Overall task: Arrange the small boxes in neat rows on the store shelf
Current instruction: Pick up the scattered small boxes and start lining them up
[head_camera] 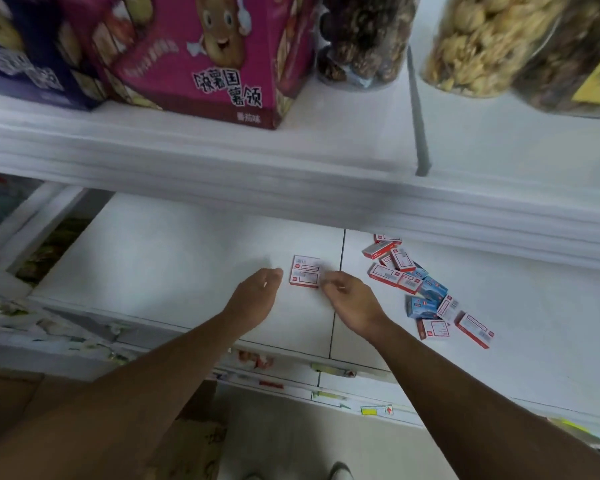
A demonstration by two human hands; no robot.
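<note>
Two small red-and-white boxes (305,276) lie side by side, flat on the white lower shelf (174,258), just left of its seam. My left hand (257,296) rests beside them on the left, fingers curled, holding nothing. My right hand (350,303) is at their right edge, fingertips touching or nearly touching the nearer box. To the right, a loose heap of several small red and blue boxes (420,289) lies scattered on the same shelf.
The upper shelf's thick white edge (291,181) overhangs the back of the lower one. On it stand a pink snack carton (208,53), a purple carton (25,60) and clear jars of snacks (478,43). Price tags (374,409) line the lower shelf's front.
</note>
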